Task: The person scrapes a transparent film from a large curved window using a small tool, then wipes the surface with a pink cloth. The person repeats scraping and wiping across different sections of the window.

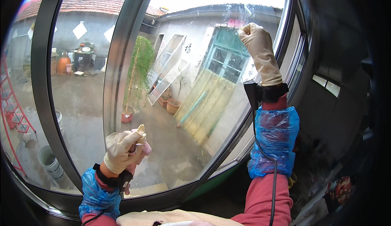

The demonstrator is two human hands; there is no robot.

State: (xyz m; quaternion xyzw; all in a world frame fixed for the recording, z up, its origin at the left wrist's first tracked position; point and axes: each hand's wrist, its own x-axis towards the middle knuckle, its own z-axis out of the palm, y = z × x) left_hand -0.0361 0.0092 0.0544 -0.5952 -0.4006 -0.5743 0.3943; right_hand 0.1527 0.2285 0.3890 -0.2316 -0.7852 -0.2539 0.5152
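Note:
My left hand (120,152), in a cream rubber glove, grips a bunched pink cloth (146,151) in front of the lower window. Part of the cloth hangs below the wrist. My right hand (257,41), gloved the same way, is raised to the upper right of the window pane (189,103), its fingers curled in at the glass. Whether a small thing sits inside those fingers is hidden. White smears (241,10) mark the pane just above it. Blue plastic sleeve covers (273,140) wrap both forearms, and each wrist carries a strapped black device (252,94).
Dark metal uprights (122,64) divide the window, and its lower frame (171,192) curves below my hands. A black cable (275,183) runs along my right arm. Beyond the glass are a white bucket (52,161), a red ladder (15,113) and a potted plant (139,64).

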